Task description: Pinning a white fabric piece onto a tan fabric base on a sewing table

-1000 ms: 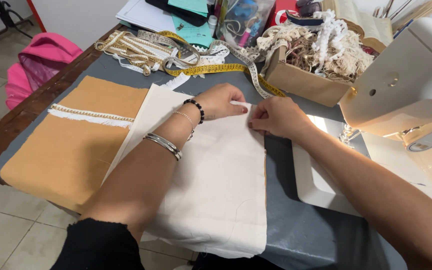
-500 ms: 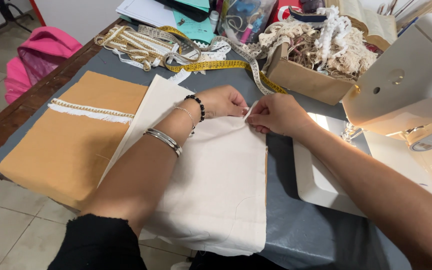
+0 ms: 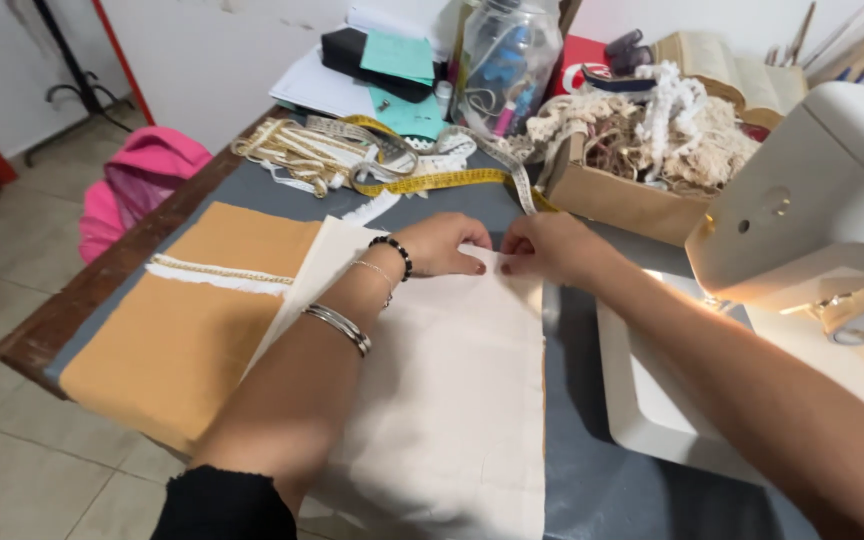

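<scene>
**Cream cloth pinched at its far edge**

Cream fabric panel (image 3: 452, 400) lies flat on the grey table (image 3: 592, 480), long axis running away from the person. Left hand (image 3: 442, 245) and right hand (image 3: 547, 248) meet at its far edge, fingertips closed on the hem, equally near. Tan fabric (image 3: 192, 330) lies left, the sewing machine (image 3: 812, 210) right.

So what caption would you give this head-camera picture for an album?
Left hand and right hand pinch the top edge of a cream cloth beside a white sewing machine.

sewing machine (image 3: 812, 200) cut off right
</scene>
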